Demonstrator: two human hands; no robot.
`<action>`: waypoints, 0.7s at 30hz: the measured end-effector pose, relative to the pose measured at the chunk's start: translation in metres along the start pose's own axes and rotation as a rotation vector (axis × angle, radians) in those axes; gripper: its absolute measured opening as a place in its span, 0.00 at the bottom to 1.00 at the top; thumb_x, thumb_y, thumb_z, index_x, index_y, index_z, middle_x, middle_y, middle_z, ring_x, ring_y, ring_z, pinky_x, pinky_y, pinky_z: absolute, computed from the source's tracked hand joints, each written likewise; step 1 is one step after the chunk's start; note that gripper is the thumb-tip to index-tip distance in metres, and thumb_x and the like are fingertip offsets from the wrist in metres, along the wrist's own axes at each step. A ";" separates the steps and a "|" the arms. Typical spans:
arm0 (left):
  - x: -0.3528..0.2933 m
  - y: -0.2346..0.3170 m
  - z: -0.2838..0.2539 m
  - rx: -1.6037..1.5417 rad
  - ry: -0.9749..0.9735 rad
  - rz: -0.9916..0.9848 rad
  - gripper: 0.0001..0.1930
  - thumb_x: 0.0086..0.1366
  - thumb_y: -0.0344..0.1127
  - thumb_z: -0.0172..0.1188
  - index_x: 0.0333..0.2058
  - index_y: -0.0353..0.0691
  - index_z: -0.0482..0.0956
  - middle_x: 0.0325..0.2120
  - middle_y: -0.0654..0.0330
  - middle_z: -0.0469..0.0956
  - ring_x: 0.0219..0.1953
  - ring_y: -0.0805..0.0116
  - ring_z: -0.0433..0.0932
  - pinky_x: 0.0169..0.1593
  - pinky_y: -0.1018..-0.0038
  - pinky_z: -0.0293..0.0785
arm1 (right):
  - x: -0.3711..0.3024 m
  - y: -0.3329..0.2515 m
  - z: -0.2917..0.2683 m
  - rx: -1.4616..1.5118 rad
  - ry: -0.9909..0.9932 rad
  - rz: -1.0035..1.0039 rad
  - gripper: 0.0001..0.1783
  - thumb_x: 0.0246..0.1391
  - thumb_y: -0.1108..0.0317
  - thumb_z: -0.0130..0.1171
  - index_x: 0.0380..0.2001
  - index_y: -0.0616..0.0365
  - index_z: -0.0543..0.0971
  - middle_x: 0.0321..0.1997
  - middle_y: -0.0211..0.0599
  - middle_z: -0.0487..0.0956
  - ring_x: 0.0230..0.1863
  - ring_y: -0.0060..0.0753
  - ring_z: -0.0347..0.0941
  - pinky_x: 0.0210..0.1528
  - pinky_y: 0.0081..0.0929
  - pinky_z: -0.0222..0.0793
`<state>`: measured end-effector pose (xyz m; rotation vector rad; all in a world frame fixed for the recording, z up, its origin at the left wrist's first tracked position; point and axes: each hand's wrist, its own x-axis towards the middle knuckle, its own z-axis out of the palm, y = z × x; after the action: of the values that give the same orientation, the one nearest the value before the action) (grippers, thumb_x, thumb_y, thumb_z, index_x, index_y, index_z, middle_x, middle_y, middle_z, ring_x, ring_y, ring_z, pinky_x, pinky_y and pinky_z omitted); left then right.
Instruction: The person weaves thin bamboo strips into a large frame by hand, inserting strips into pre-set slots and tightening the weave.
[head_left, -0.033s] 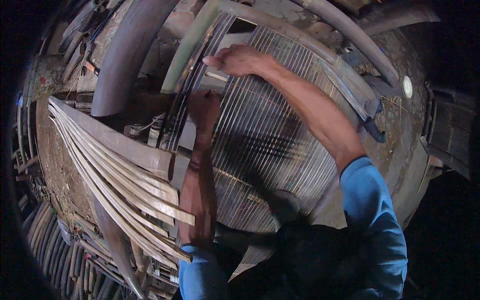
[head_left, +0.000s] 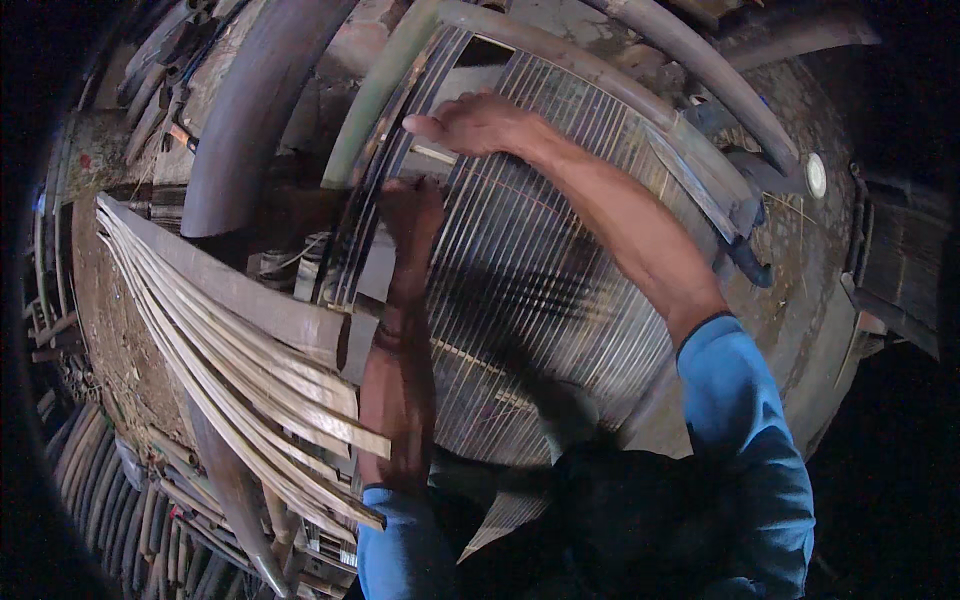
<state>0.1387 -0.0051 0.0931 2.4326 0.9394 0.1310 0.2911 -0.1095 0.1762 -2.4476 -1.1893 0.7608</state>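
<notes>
A bamboo-framed panel of many thin, parallel slats [head_left: 560, 220] lies before me, with a wide gap near its left side. My right hand [head_left: 470, 122] is over the upper part of that gap, its fingers curled and its thumb pointing left toward the dark slats [head_left: 372, 190] along the left edge. Lower down and closer to me, my left hand [head_left: 411, 208] is closed beside the same dark slats, in shadow. Whatever either hand pinches is hidden or too small to make out. A green bamboo pole [head_left: 382, 88] forms the panel's far left side.
Pale split strips [head_left: 240, 370] fan out across my left, beside my left forearm. A thick bamboo pole [head_left: 265, 110] rises at the upper left. On the panel's right rests a broad blade [head_left: 690, 185] with a dark handle [head_left: 748, 262]. Several poles [head_left: 110, 500] lie stacked at lower left.
My left hand has shifted very slightly to the right. Otherwise nothing visibly differs.
</notes>
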 end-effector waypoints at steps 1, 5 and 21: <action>0.005 0.001 0.008 -0.080 -0.046 -0.177 0.12 0.60 0.36 0.62 0.37 0.34 0.83 0.33 0.49 0.83 0.41 0.52 0.84 0.44 0.61 0.77 | 0.003 0.000 0.006 0.006 -0.006 -0.003 0.51 0.65 0.28 0.18 0.48 0.57 0.83 0.49 0.50 0.81 0.54 0.55 0.75 0.61 0.49 0.62; 0.012 0.034 0.014 -0.473 -0.228 -0.335 0.14 0.61 0.36 0.62 0.40 0.30 0.81 0.35 0.45 0.83 0.43 0.47 0.83 0.45 0.61 0.75 | 0.003 0.010 0.016 0.032 -0.104 0.012 0.55 0.61 0.24 0.18 0.39 0.59 0.86 0.46 0.52 0.82 0.54 0.51 0.75 0.65 0.48 0.51; -0.020 0.085 -0.062 -1.518 -0.150 -0.093 0.23 0.62 0.29 0.58 0.57 0.37 0.72 0.34 0.52 0.85 0.23 0.71 0.77 0.27 0.77 0.75 | -0.125 0.043 -0.051 1.432 0.465 -0.331 0.16 0.64 0.68 0.55 0.53 0.63 0.74 0.32 0.36 0.80 0.35 0.25 0.77 0.36 0.23 0.70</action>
<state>0.1580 -0.0435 0.1910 0.9697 0.5034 0.4272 0.2840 -0.2371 0.2363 -1.0866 -0.4747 0.5510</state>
